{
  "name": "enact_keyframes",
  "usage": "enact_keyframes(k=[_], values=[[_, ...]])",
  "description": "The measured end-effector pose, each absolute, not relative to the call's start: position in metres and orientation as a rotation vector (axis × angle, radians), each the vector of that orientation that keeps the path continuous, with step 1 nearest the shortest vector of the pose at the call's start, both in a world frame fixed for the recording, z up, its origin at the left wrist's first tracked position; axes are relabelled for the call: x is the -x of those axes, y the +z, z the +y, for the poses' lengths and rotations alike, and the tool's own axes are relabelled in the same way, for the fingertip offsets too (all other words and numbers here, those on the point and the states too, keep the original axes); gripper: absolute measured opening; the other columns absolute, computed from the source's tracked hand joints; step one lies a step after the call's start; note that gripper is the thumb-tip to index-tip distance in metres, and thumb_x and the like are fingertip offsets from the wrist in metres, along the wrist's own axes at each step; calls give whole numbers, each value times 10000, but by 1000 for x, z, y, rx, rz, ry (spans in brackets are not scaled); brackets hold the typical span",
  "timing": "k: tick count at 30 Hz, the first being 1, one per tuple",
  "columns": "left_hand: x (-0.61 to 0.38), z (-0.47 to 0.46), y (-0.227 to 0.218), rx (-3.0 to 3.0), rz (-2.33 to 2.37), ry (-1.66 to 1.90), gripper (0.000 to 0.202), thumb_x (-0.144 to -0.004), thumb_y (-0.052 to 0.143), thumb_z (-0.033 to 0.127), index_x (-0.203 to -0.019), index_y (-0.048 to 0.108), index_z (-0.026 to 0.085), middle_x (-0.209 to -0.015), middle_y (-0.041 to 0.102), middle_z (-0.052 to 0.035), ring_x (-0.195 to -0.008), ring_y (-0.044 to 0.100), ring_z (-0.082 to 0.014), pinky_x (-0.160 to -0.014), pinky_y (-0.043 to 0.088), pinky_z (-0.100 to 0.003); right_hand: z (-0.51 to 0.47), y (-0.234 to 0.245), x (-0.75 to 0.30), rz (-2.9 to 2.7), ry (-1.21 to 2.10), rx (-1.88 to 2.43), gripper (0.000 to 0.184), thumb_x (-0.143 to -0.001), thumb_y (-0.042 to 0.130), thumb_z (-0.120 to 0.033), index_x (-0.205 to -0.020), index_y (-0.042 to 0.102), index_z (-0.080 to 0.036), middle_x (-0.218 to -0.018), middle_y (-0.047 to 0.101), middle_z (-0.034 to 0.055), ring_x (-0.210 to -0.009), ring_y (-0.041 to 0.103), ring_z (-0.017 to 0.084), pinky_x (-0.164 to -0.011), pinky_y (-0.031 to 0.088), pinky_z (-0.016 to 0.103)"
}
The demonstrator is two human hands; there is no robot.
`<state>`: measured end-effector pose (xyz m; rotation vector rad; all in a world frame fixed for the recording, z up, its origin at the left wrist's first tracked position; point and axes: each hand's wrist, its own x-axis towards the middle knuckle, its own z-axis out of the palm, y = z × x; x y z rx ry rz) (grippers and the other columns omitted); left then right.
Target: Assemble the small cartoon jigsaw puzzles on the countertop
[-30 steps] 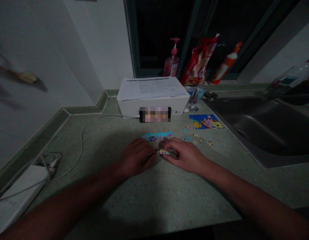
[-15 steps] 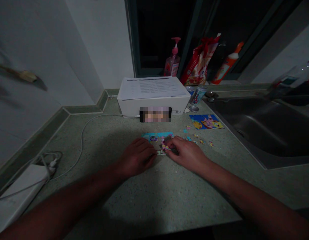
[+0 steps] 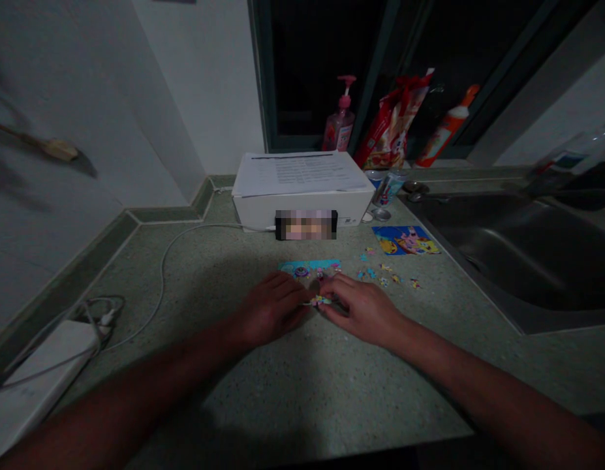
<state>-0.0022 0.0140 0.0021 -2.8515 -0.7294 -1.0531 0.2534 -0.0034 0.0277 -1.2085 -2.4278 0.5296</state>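
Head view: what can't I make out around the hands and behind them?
All in the head view:
Puzzle: lower part, partly hidden by the left hand and right hand.
Grip at the fingertips: too dark and small.
Loose pieces: printed details, too small.
Phone: screen pixelated.
Paper sheet: text too small.
Sink: cut off by the right edge.

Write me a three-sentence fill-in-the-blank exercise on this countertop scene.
1. The printed white paper sheet lies on the white rectangular ____.
2. Of the person's bare hands, the ____ is nearer the tiny multicoloured scattered jigsaw pieces.
3. The blue rectangular picture card lies beside the grey metal ____.
Missing words: box; right; sink.
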Motion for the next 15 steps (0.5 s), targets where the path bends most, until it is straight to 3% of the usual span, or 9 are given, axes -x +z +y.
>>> enact_keyframes(k=[8,15], values=[[1,12,5,2880,-637,-1102,140,-1025,695,188,-1158,661,218,-996,798,-26,-875,743,-219,-811,622,-399,-5,30,-251,-2473,548,1140,92,-1015,617,-282,-1088,672,-271,-1096,777,71,-964,751,249,-779,540,365],[0,11,5,2938,-683,-1082,79,-1037,677,209,-1104,658,248,-965,782,-31,-880,743,-222,-820,625,-407,-6,29,-252,-2465,554,1133,126,-1011,618,-282,-1106,696,-250,-1124,786,92,-871,743,238,-756,539,376]])
